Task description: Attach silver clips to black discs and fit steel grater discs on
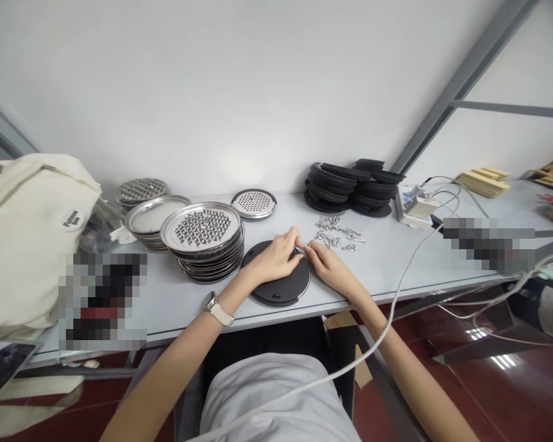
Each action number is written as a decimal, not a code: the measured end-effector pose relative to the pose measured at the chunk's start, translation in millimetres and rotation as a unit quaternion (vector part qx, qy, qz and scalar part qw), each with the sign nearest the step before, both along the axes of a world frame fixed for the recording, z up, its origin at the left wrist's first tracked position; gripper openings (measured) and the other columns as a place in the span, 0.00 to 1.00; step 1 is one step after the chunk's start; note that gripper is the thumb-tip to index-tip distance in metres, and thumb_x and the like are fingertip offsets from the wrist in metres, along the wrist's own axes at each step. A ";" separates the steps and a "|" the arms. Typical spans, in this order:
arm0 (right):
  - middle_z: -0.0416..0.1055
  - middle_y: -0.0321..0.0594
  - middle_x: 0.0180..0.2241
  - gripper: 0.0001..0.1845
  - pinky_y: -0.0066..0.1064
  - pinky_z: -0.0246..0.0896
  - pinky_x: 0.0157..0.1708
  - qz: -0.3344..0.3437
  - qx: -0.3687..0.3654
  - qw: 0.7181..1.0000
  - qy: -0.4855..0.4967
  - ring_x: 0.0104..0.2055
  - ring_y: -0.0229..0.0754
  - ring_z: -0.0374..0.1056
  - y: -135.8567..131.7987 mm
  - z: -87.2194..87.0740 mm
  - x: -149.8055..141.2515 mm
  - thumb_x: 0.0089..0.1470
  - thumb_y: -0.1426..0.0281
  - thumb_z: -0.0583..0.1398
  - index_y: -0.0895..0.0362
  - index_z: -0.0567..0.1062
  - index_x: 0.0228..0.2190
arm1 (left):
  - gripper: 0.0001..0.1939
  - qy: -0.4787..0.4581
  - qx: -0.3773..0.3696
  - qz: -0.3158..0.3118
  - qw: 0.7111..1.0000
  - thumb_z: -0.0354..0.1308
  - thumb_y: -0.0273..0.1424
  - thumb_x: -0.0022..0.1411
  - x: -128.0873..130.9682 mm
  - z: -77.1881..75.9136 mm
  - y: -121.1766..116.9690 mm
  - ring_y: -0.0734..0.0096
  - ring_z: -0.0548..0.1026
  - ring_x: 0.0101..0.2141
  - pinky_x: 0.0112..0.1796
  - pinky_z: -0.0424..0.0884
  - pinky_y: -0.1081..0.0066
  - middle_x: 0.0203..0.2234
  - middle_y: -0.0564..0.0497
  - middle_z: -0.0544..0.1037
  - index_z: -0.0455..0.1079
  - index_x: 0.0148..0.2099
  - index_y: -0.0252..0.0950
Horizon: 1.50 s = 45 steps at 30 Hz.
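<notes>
A round black disc [281, 287] lies flat near the table's front edge. My left hand [276, 256] rests over its upper part, with the fingers closed in a pinch at the disc's far right rim. My right hand [326, 265] meets it there from the right, thumb and forefinger pressed together. A small shiny piece shows between the fingertips, too small to name. Just beyond my right hand, several small wire clips [334, 233] are scattered on the table. Left of the disc stands a stack of round metal grater plates [203, 228], the top one with raised teeth.
Behind that stack are plain metal discs [156, 212] and another toothed stack [142, 188]. A perforated grater disc [254, 202] lies near the wall. Black rings [334, 184] are piled at the back. A power strip [415, 207], cables and a cream bag [32, 245] flank the workspace.
</notes>
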State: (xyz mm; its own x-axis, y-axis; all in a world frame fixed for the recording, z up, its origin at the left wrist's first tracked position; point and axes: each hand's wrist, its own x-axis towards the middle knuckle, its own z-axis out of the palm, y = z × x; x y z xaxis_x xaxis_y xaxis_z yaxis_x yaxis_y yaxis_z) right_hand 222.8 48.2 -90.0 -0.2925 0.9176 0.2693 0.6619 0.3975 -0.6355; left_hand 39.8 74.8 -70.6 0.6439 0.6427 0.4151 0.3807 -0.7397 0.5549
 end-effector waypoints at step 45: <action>0.62 0.35 0.23 0.15 0.30 0.52 0.30 0.015 0.009 1.000 0.006 0.27 0.40 0.61 -1.7 2.3 2.1 0.64 0.67 0.47 0.55 0.59 0.25 | 0.10 -0.008 -0.025 -0.012 1.000 0.52 0.25 0.61 2.2 -2.9 4.6 0.63 0.73 0.42 0.44 0.69 0.63 0.37 0.49 0.71 0.56 0.44 0.38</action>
